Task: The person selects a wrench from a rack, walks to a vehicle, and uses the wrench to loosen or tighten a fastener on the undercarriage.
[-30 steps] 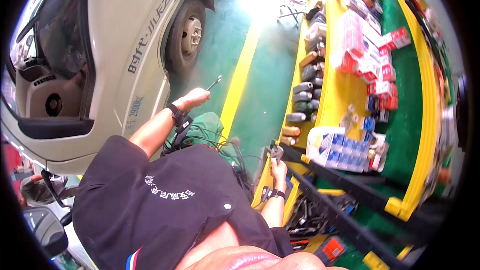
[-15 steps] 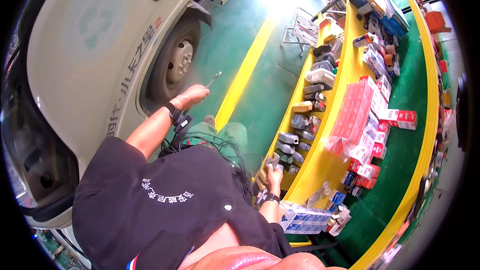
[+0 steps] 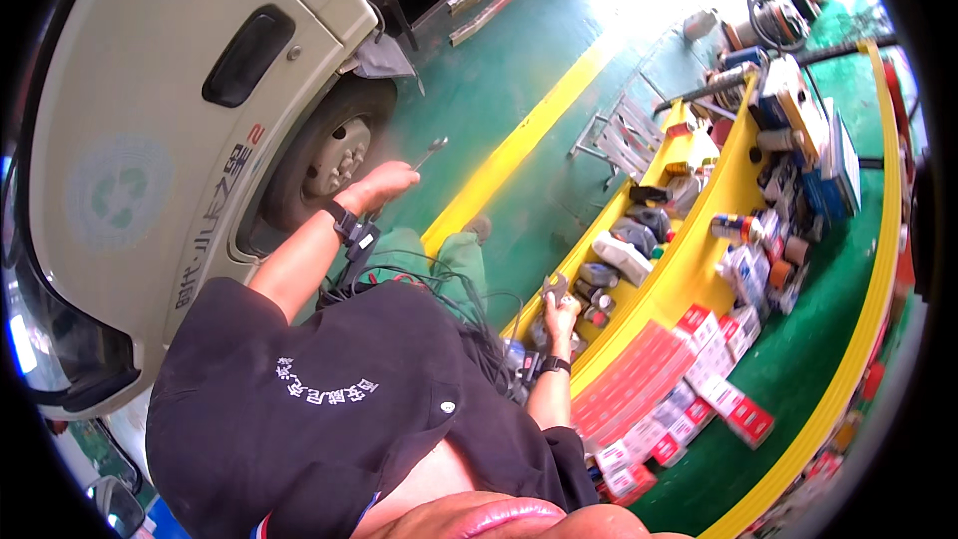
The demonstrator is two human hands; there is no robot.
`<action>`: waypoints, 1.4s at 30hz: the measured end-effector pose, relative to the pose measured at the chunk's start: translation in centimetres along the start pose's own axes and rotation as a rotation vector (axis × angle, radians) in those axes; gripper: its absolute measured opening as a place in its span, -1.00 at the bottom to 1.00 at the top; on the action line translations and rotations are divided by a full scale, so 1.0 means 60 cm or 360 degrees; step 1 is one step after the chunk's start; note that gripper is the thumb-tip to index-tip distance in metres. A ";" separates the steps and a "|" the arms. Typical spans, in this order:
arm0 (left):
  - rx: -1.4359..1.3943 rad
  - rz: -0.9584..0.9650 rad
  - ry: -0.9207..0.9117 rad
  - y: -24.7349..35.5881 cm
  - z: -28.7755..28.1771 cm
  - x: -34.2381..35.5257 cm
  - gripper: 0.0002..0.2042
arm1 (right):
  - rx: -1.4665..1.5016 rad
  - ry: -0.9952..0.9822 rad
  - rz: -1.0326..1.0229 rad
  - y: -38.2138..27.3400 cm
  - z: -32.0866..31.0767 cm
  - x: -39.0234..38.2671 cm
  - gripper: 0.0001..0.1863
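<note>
My left hand (image 3: pixel 387 186) is closed around a slim silver wrench (image 3: pixel 433 150), whose head sticks out past the fingers over the floor, pointing away from me. Just to the left of that hand is the truck's wheel (image 3: pixel 344 155). Lower on the right, my right hand (image 3: pixel 562 315) grips a larger wrench (image 3: pixel 555 287) with its open jaw upward. That hand is in front of the yellow shelf (image 3: pixel 639 302), close to the bottles on it. Fingers and palms hide the rest of both tools.
A pale truck cab (image 3: pixel 150 90) fills the left side. Along the right, the shelving holds bottles, red-and-white boxes (image 3: pixel 738 411) and cans. Ahead, a yellow stripe (image 3: pixel 529 130) crosses the green floor beside a folding metal stool (image 3: pixel 629 137). Dark cables (image 3: pixel 469 314) hang at my waist.
My view has swung, and the shelf and stool appear shifted right and down. Both hands keep their wrenches; the right one sits higher in view, with its wrench jaw now clearly showing.
</note>
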State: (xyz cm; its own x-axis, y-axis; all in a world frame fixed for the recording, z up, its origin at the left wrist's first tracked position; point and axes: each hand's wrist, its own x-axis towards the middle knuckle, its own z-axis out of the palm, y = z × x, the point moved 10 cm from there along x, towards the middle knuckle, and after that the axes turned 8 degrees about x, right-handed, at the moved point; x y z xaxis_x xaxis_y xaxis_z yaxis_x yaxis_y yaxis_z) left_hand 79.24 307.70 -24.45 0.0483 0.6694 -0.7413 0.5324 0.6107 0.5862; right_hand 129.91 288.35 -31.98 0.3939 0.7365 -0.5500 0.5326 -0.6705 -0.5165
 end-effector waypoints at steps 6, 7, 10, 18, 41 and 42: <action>-0.0151 -0.0034 -0.0004 0.137 0.013 0.072 -0.80 | -0.0228 -0.0218 -0.0197 -0.239 -0.090 0.197 -0.50; -0.0205 -0.0044 -0.0005 0.151 0.018 0.090 -0.80 | -0.0256 -0.0234 -0.0245 -0.261 -0.097 0.230 -0.51; -0.0157 -0.0093 -0.0073 0.179 0.014 0.159 -0.80 | -0.0195 -0.0276 -0.0387 -0.331 -0.081 0.304 -0.55; -0.0218 -0.0275 0.0012 0.222 -0.001 0.309 -0.87 | -0.0331 -0.0492 -0.0483 -0.438 0.017 0.532 -0.68; -0.2202 -0.0660 0.0350 0.065 0.235 0.643 -0.92 | 0.0205 -0.1468 0.0382 -0.592 0.471 0.693 -0.67; -0.2235 -0.0634 0.0425 0.058 0.235 0.659 -0.92 | 0.0246 -0.1467 0.0371 -0.589 0.489 0.700 -0.64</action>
State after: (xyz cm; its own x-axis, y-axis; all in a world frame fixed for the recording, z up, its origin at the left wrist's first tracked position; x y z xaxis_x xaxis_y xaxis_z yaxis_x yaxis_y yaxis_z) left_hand 94.90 330.30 -56.32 -0.1372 0.3251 -0.9357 -0.7665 0.5634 0.3082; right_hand 105.66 340.37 -56.07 -0.3013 0.2678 -0.9152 0.3849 -0.8439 -0.3736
